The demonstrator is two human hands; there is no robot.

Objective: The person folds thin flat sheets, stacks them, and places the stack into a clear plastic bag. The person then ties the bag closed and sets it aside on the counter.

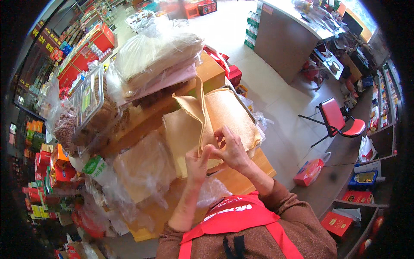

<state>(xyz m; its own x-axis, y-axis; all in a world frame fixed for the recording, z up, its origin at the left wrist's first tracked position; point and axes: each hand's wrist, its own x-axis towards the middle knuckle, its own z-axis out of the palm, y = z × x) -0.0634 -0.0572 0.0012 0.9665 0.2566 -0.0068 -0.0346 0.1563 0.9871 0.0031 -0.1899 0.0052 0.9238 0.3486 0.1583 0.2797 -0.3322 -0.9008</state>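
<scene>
Thin tan sheets with a rough, grainy face, perhaps flatbread or bean curd sheets, lie in a stack (231, 111) on a tray before me. One tan sheet (204, 121) stands raised and bent, its far edges curling up. My left hand (198, 164) pinches the near end of this raised sheet. Close beside it, thumbs almost meeting, my right hand (233, 147) has its bent fingers on the same near edge. Left of the raised sheet rests a paler flat sheet (181, 136); my hands partly hide the near edges.
A wooden table (255, 171) carries clear plastic bags (142, 168), a large bagged stack of pale sheets (158, 55) and a clear plastic box (90, 100) of brown food. Goods crowd the left side. A red chair (334, 116) and a counter (284, 42) stand right.
</scene>
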